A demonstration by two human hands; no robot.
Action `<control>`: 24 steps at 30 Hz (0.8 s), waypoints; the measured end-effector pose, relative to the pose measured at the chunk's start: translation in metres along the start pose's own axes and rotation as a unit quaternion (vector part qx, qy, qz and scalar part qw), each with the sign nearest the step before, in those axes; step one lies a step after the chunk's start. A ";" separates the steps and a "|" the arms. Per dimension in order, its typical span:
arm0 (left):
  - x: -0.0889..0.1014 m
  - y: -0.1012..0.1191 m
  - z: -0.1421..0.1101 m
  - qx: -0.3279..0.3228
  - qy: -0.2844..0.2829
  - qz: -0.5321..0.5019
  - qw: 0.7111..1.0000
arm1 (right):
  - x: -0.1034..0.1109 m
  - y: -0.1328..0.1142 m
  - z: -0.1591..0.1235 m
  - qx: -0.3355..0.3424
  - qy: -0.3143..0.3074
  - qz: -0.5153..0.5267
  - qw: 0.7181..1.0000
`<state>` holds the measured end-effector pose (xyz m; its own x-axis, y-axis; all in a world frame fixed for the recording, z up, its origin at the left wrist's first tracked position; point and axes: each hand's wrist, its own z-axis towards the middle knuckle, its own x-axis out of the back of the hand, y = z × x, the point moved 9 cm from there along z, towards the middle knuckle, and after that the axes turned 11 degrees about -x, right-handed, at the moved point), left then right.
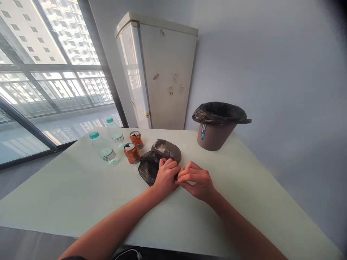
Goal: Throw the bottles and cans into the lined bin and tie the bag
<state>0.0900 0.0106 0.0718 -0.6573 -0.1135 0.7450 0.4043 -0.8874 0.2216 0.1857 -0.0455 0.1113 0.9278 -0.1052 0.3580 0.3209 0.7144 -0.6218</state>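
Observation:
A dark plastic garbage bag (pixel 151 164) lies bunched on the table in front of me, with a smoother, rounded brownish part on its far right side. My left hand (pixel 166 175) is closed around the bag's near right end, its knuckles upward. Right beside it, my right hand (pixel 196 180) pinches at the same end, thumb and fingertips together against the left hand. The small piece of bag between the fingers is mostly hidden. Two orange drink cans, a nearer can (pixel 132 153) and a farther can (pixel 136 139), stand just left of the bag.
Two clear bottles with green caps, a nearer bottle (pixel 104 150) and a farther bottle (pixel 115 133), stand at the left. A brown trash bin (pixel 214 137) lined with a dark bag stands at the far right of the pale table (pixel 81 195). Behind is a white refrigerator (pixel 168 72).

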 end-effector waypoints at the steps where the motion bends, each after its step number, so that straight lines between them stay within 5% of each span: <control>1: 0.002 -0.002 0.001 0.006 0.008 0.001 1.000 | 0.003 -0.001 0.000 -0.006 0.005 0.016 1.000; 7: 0.010 -0.013 0.001 0.045 0.026 0.038 0.998 | 0.037 0.022 -0.002 -0.074 0.082 0.144 0.983; 14: -0.006 -0.008 -0.003 0.038 -0.045 0.062 0.996 | -0.012 0.049 -0.006 -0.131 -0.072 -0.032 0.988; 18: -0.007 -0.007 -0.002 0.026 -0.055 0.076 0.995 | 0.002 0.042 -0.006 -0.098 -0.019 0.034 0.994; 24: -0.002 -0.024 -0.002 0.072 -0.060 0.084 0.992 | 0.065 0.060 -0.002 -0.141 0.145 0.214 0.955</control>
<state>0.0804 0.0316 0.0633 -0.4963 -0.1922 0.8466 0.5938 -0.7866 0.1695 0.2658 -0.0107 0.0958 0.9860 -0.0616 -0.1547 -0.1000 0.5235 -0.8461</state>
